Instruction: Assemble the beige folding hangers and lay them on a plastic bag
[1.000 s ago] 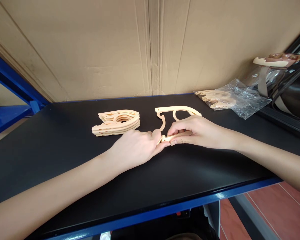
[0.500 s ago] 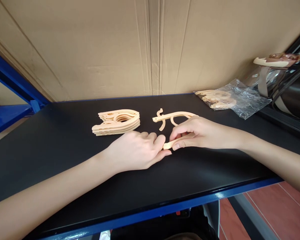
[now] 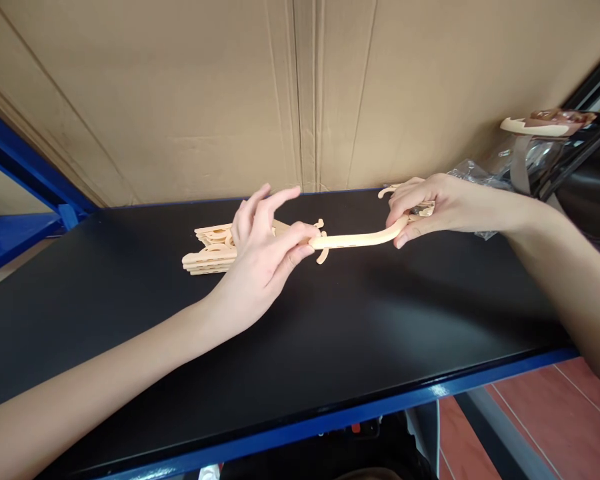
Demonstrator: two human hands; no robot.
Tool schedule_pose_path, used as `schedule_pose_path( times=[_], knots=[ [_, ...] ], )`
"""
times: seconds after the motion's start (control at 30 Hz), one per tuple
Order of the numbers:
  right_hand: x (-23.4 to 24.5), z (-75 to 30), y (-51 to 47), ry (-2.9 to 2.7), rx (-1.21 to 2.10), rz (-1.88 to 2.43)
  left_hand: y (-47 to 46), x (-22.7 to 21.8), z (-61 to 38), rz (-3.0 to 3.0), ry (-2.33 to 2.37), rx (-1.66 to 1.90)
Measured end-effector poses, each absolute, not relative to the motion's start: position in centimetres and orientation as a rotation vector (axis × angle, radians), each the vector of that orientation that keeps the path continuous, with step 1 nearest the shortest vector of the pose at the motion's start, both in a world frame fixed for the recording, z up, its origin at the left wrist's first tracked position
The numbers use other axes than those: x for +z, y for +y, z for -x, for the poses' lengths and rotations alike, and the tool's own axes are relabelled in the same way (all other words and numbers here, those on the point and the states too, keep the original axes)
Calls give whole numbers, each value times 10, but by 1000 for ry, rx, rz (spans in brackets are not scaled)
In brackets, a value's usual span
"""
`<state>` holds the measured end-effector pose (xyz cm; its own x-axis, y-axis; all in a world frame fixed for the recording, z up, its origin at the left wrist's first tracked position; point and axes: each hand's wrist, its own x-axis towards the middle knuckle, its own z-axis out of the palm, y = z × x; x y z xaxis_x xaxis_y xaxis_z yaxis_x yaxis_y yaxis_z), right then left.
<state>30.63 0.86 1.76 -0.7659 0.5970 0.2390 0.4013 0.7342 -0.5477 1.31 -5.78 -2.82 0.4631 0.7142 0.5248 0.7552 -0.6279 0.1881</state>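
A beige curved hanger arm (image 3: 355,240) is stretched between my two hands, raised above the black tabletop. My left hand (image 3: 260,253) pinches its left end between thumb and forefinger, the other fingers spread upward. The right end bends up into my right hand (image 3: 425,207), gripped by thumb and fingers; more beige pieces show around those fingers. Behind the arm's left end, a small curved hanger hook (image 3: 323,256) is partly hidden. A stack of folded beige hangers (image 3: 207,257) lies to the left, partly covered by my left hand.
A clear plastic bag (image 3: 473,172) is at the back right, largely behind my right hand. Cardboard (image 3: 205,100) rises along the back of the black tabletop (image 3: 330,353). A blue metal edge (image 3: 290,432) runs along the front, and dark items stand at the far right.
Both hands have moved up and away from the front edge, and the right hand has gone right. The hanger arm between them is now in fuller view. My left fingers have spread.
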Motion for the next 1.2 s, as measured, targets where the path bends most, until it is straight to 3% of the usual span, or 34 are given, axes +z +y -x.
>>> schedule_pose_path(
  times=[0.17, 0.4, 0.73, 1.2],
  knots=[
    [11, -296, 6, -2496, 628, 746, -59, -30, -14, 2766, -1422, -1107],
    [2, -272, -10, -2599, 455, 616, -70, -27, -18, 2998, -1172, -1439],
    [-6, -270, -4, -2661, 10, 668, -59, -31, -15, 2949, -1217, -920],
    [-6, -268, -6, -2686, 467, 924, -60, -40, -14, 2725, -780, -623]
  ],
)
